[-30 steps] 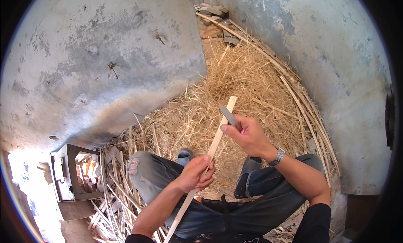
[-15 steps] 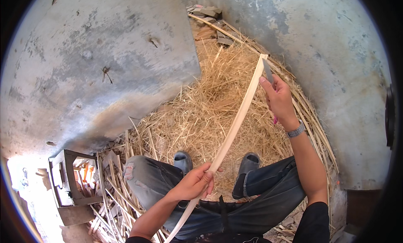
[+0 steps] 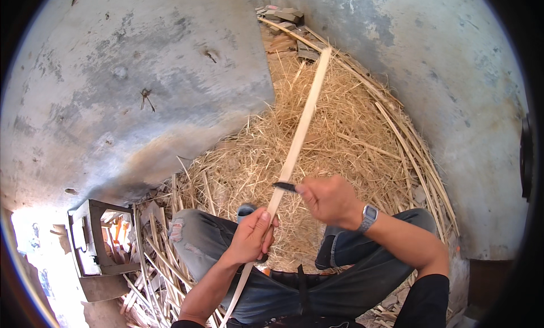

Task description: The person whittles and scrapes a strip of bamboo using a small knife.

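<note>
A long, pale, flat wooden strip (image 3: 303, 124) slants up and away from my lap, its far end over the heap of shavings. My left hand (image 3: 253, 237) is closed round its lower part, and the tail runs down past my left thigh. In my right hand (image 3: 331, 201) is a knife (image 3: 285, 187) with a dark blade; the fist covers its handle. The blade lies across the strip, just above my left hand, and appears to touch it.
Straw-like shavings (image 3: 238, 163) cover the floor between grey walls (image 3: 187, 61). Long strips (image 3: 419, 152) lie along the right wall, and more sticks (image 3: 164, 271) are piled at left beside a dark box-like frame (image 3: 116, 268). Broken bricks (image 3: 283, 15) sit at the far corner.
My right hand has drawn the knife from the strip's far end down toward my left hand. The strip's far end has swung left and farther away.
</note>
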